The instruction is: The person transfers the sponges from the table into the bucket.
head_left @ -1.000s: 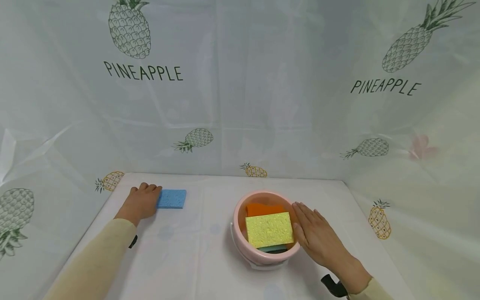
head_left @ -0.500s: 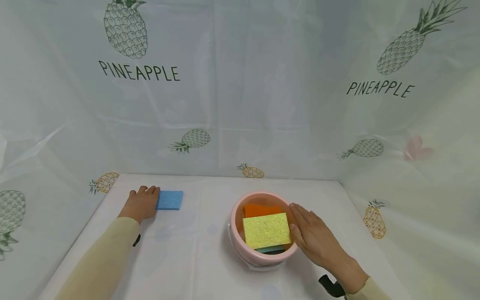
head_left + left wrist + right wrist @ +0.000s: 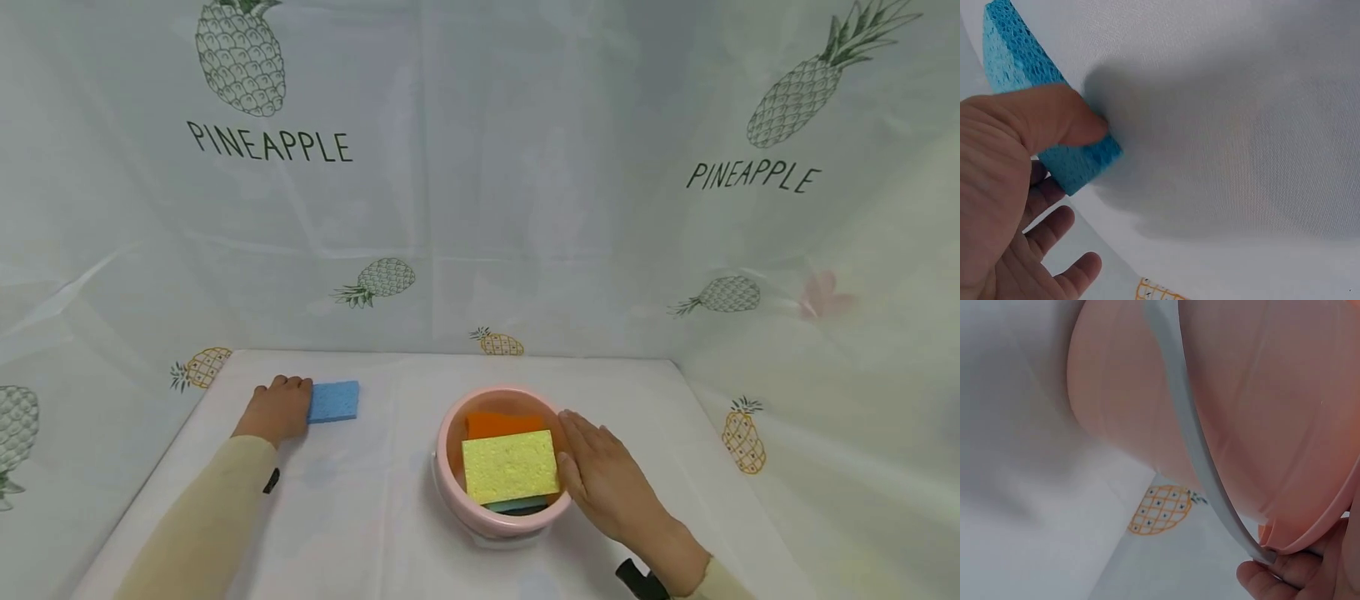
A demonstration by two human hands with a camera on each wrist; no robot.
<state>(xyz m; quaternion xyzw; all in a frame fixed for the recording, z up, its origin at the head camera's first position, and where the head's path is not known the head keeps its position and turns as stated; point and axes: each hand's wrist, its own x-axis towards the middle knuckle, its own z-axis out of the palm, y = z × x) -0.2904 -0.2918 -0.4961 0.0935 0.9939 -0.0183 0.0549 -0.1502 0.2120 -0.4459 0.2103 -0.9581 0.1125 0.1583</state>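
Note:
My left hand (image 3: 272, 412) pinches one end of a blue sponge (image 3: 334, 402) at the far left of the table. In the left wrist view, the thumb lies across the sponge's near face; the other fingers are partly hidden behind it. My right hand (image 3: 615, 479) rests with straight fingers along the right rim of a pink bucket (image 3: 447, 462). Inside the bucket, a yellow sponge (image 3: 510, 467) lies on top of an orange piece (image 3: 502, 425) and a teal piece (image 3: 517, 504). In the right wrist view, fingertips touch the bucket's rim near the end of its grey handle (image 3: 1194, 437).
A white cloth covers the table (image 3: 360, 517). Behind it hangs a pale curtain (image 3: 510, 208) printed with pineapples. The bucket's handle hangs down low against its front.
The bucket and my right hand have shifted a little left over the table. My left hand stays at the blue sponge, which has turned slightly. The head view has panned slightly right.

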